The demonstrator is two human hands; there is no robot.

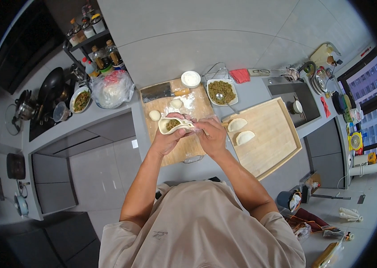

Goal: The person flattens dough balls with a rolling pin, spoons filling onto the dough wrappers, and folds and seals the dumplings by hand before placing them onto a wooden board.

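A dough wrapper (163,128) with brown-green filling (172,125) is folded partway, its left end still gaping and its right end pinched together. My left hand (171,139) cradles it from below and behind, thumb along the near side. The fingertips of my right hand (210,132) pinch the wrapper's right end. Below them lies a floured wooden cutting board (181,154) with two dough balls (154,115) and a cleaver (156,92) on it. On a wooden tray (258,157) to the right rest two half-moon dumplings (237,125).
Behind the board stand a bowl of white flour (191,79) and a square dish of filling (222,92) with a metal spoon (220,97). A sink (300,110) lies to the right. Leftward are a plastic-wrapped bowl (112,90), a plate of food (80,99) and a wok (52,85).
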